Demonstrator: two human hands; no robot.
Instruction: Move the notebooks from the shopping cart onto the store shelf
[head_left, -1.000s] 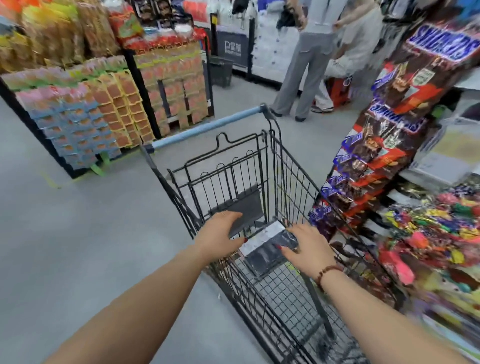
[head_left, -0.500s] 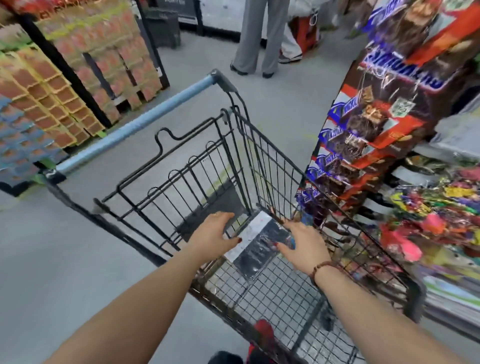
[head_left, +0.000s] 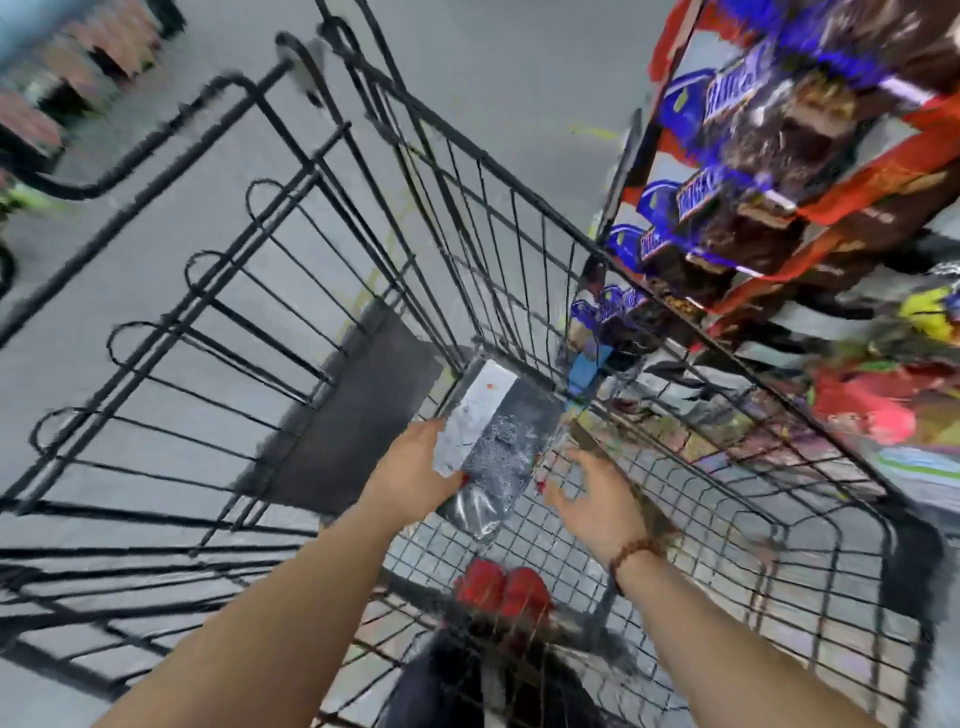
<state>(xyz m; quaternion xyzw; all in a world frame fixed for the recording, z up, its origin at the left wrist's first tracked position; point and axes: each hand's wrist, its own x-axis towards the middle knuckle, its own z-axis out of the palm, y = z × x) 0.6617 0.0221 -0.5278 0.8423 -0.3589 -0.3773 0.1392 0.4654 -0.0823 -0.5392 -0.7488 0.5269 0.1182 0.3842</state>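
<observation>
Inside black wire shopping cart (head_left: 519, 218), I'm gripping shrink-wrapped grey-and-white notebook pack (head_left: 493, 441) with left hand (head_left: 415, 470); right hand (head_left: 592, 499) hovering open; lifting toward shelf next.

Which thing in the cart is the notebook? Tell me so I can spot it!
Find the black wire shopping cart beside the candy shelf. Inside, against its far corner, the left hand grips the notebook: flat, dark and speckled with a white band, in shiny wrap. The plain grey flap beside it has no wrap.

Left hand (head_left: 415, 467) curled closed, right hand (head_left: 592, 499) spread open.
</observation>
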